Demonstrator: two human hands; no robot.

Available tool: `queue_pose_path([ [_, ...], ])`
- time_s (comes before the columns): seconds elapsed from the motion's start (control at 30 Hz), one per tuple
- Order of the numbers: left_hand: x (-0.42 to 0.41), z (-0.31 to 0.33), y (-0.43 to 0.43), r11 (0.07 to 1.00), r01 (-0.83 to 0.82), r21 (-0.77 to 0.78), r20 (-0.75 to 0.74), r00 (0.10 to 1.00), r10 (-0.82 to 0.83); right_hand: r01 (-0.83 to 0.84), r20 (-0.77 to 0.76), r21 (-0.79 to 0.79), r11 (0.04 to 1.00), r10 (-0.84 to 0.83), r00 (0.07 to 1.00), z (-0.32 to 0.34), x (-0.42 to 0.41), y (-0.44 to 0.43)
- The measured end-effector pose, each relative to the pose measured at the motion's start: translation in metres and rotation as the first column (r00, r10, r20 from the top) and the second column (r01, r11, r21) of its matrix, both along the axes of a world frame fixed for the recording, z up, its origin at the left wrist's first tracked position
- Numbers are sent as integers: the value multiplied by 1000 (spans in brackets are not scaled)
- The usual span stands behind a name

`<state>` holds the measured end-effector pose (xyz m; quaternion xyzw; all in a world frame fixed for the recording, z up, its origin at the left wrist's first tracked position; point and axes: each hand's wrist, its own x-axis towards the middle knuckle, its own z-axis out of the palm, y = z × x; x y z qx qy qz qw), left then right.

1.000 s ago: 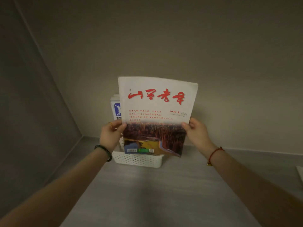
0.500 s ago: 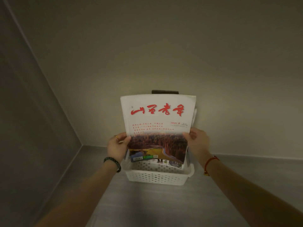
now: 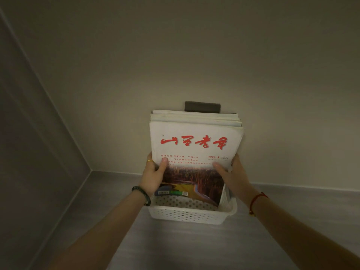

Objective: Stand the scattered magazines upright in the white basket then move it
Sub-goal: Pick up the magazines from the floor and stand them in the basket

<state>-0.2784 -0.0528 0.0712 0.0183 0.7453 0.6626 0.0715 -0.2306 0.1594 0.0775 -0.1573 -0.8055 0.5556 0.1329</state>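
Note:
A white perforated basket (image 3: 187,215) stands on the grey counter near the back wall. Several magazines (image 3: 194,118) stand upright in it. The front magazine (image 3: 194,145) has a white cover with red characters and a landscape photo. Its lower edge is down inside the basket. My left hand (image 3: 153,177) grips its left edge, thumb on the cover. My right hand (image 3: 229,174) grips the right edge of the stack, thumb on the cover.
The grey counter (image 3: 175,246) runs into a corner with a grey wall panel (image 3: 35,152) on the left. A beige wall rises behind the basket. A dark rectangular fitting (image 3: 202,106) sits on that wall just above the magazines.
The red-titled magazine has come down from mid-air into the basket in front of the others. Both hands followed it down and still hold its sides. The view has come nearer.

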Motion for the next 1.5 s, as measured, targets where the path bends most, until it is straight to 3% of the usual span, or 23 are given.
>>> queue_pose_path([
  [0.1,-4,0,2,1000,5,15,40,999,-5,19,-64,-65,998,-23,998,0,-9,-8],
  [0.23,-4,-3,-2,1000,14,-12,35,999,-13,84,-82,-41,996,-87,993,-3,-11,-8],
  [0.37,0,4,-1,995,24,-97,45,999,-20,-28,-26,-1,1000,28,999,1,-6,3],
  [0.5,19,15,6,987,-138,-84,61,988,143,-188,92,7,982,187,978,7,9,23],
  [0.57,32,21,6,960,-264,-94,24,963,267,-180,159,-32,983,183,970,7,23,34],
  [0.63,49,27,8,950,-291,-114,-46,957,288,-154,186,-54,987,162,969,6,43,47],
  [0.83,96,44,59,989,-50,-137,-131,991,32,-110,168,25,994,104,980,16,118,100],
  [0.97,125,38,137,987,147,-65,-2,989,-147,-40,172,68,997,28,985,23,175,153],
  [1.23,213,7,330,854,511,-99,125,858,-498,205,271,97,974,-223,936,9,329,317],
  [1.4,269,-19,435,782,619,-74,252,770,-586,257,367,191,947,-312,877,-11,398,410],
  [1.5,291,-37,484,778,627,-41,310,748,-587,337,389,160,928,-373,842,-28,428,453],
])
